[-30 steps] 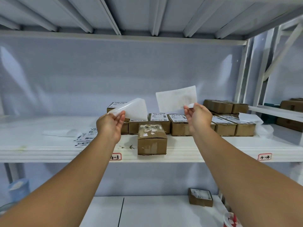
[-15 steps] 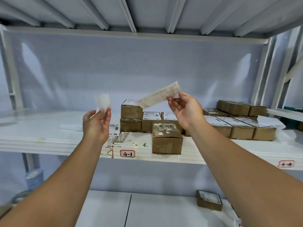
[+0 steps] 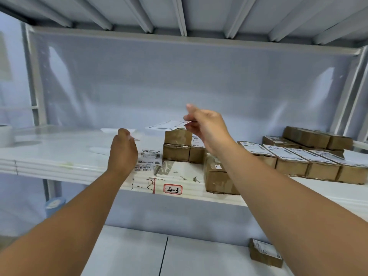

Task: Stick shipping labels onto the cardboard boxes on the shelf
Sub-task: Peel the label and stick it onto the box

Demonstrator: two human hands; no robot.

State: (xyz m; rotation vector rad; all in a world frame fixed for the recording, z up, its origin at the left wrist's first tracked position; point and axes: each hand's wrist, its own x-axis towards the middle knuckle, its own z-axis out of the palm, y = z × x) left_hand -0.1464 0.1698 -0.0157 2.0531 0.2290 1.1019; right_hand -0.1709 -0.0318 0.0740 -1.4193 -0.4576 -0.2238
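Shipping label [image 3: 167,124] pinched by right fingers [image 3: 188,117] over stacked box [image 3: 177,137], left fingers [image 3: 123,134] gripping backing [image 3: 110,130]

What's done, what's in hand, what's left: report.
Done: the right row of boxes carries labels. In hand: right hand pinches a label above the stacked boxes; left hand grips backing. Left: front box unlabelled, loose labels on the shelf.
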